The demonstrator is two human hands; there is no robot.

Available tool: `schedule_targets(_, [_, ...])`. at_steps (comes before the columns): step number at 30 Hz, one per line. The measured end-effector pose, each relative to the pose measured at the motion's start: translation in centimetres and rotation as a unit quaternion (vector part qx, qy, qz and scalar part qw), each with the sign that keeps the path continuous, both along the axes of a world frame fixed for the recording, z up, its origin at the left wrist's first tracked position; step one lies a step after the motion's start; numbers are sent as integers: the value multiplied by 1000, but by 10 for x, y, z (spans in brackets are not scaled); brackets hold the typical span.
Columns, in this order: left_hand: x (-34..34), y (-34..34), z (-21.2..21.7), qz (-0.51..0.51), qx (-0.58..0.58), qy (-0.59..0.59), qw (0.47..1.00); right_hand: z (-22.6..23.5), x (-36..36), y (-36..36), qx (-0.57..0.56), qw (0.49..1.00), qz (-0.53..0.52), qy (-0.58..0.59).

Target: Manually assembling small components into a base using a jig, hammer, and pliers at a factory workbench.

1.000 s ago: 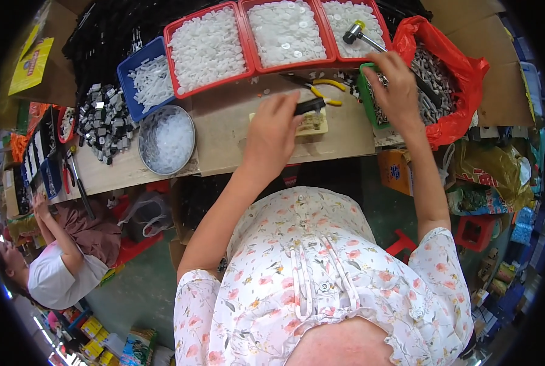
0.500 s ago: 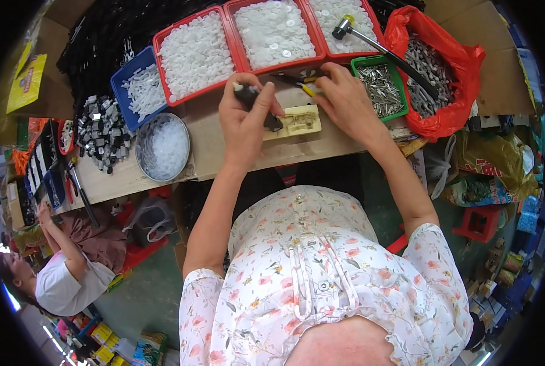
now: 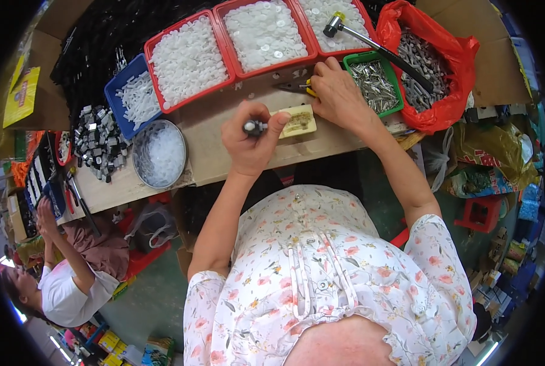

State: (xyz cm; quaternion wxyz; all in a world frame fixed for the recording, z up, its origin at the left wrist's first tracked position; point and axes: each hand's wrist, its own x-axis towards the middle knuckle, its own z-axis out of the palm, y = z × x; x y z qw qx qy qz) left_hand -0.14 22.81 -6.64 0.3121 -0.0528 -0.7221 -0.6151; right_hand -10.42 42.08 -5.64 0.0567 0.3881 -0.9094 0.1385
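My left hand (image 3: pixel 243 146) is closed around a small black piece (image 3: pixel 255 127) with a pale tip pointing up; what it is exactly I cannot make out. Beside that hand's thumb lies a cream-coloured block (image 3: pixel 300 121) with a worn, stained recess. My right hand (image 3: pixel 341 97) has its fingers curled over the yellow handles of a pair of pliers (image 3: pixel 309 88), which lie flat on the table with their dark jaws toward the left. The fingers cover most of the handles.
Red trays (image 3: pixel 190 64) of white plastic pieces line the back. A hammer (image 3: pixel 379 44) rests across the right tray and a red bag (image 3: pixel 467 73) of grey parts. A green tray (image 3: pixel 398 91) holds metal pieces. At left are a blue tray (image 3: pixel 115 100) and a round metal bowl (image 3: pixel 184 152).
My right hand's fingers have closed over the pliers' handles. My left hand has moved slightly left and down, turning the black piece so its pale tip faces up.
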Motion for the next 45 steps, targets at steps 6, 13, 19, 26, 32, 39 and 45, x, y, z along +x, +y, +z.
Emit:
schedule_targets(6, [0, -3, 22, -52, 261, -112, 957, 20, 17, 0, -82, 995, -57, -18])
schedule_targets(13, [12, 1, 25, -85, 106, -162, 977, 40, 35, 15, -243, 948, 3, -205])
schedule_targets(19, [24, 0, 24, -116, 6, -204, 972, 47, 52, 12, -211, 966, 62, -138])
schedule_targets(26, [32, -11, 28, -160, -28, -213, 964, 44, 63, 13, -127, 983, 88, -100])
schedule_targets(32, [43, -17, 40, -315, 156, -306, 885, 45, 68, 20, -112, 981, 136, -81])
schedule_targets(39, [44, -20, 37, -543, 472, -308, 622, 54, 69, 15, -158, 969, 169, -91])
schedule_targets(45, [54, -32, 29, -535, 486, -335, 605, 45, 69, 11, -164, 958, 182, -147])
